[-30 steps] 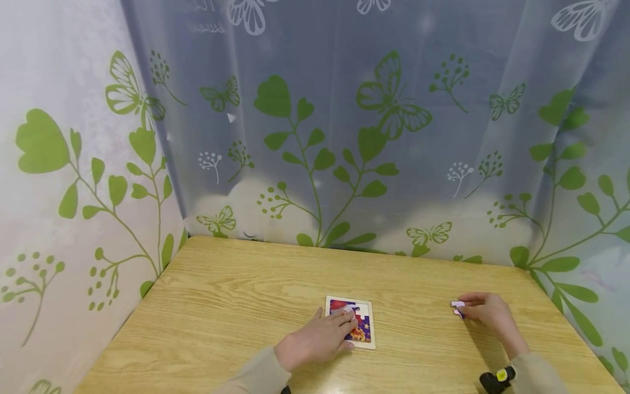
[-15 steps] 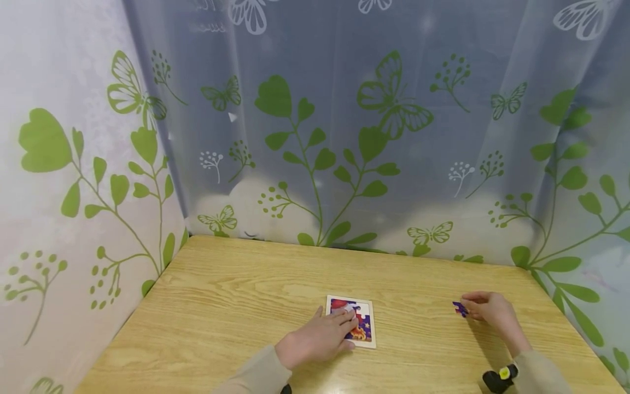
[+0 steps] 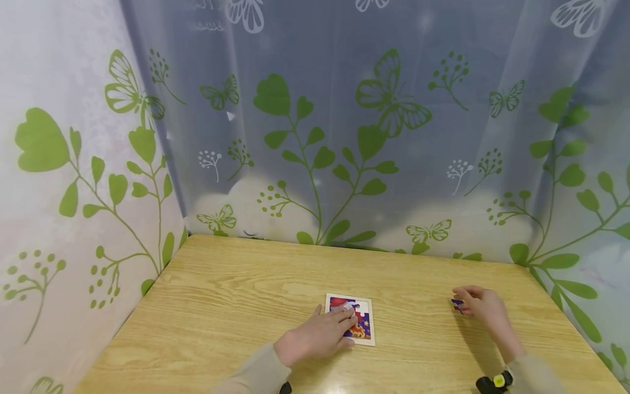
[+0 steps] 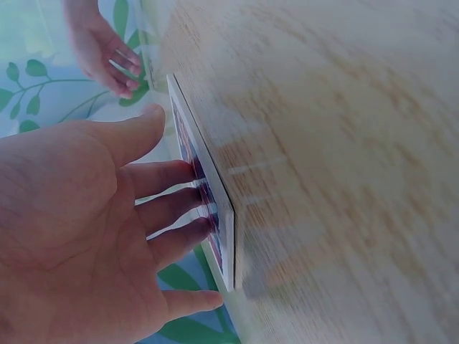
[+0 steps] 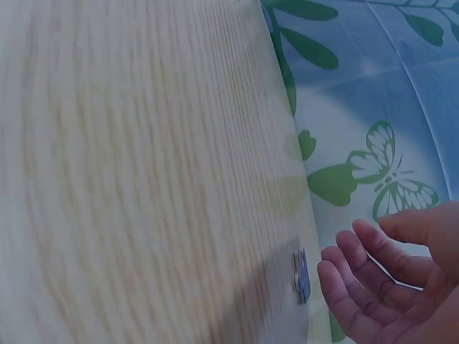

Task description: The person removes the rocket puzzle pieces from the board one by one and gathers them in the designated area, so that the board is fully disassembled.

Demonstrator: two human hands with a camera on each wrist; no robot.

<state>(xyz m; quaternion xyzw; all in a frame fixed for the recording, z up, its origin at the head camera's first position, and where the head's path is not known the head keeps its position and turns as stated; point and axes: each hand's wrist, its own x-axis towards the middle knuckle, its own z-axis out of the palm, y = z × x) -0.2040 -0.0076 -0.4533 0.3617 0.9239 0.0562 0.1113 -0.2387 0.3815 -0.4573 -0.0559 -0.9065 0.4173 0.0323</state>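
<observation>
A small square jigsaw puzzle [image 3: 365, 324] with a pale frame lies on the table, its picture purple, red and orange, with white gaps at the upper right. My left hand [image 3: 322, 335] rests on its left part, fingertips on the picture; in the left wrist view the fingers [image 4: 172, 211] are extended against the puzzle. To the right, a few loose purple and red jigsaw pieces [image 3: 457, 305] lie together on the table. My right hand [image 3: 484, 311] hovers beside them, and the right wrist view shows its fingers loosely bent with nothing between them, close to the pieces [image 5: 301, 278].
The wood-grain table [image 3: 236, 306] runs back to a blue-grey curtain [image 3: 339, 137] printed with green leaves and butterflies. A pale curtain [image 3: 44, 219] of the same pattern hangs on the left side. A black strap [image 3: 494, 382] sits at the right wrist.
A pale-backed jigsaw piece pinched by the right hand was turned purple side up, then let go by the other pieces. The left hand has stayed on the puzzle.
</observation>
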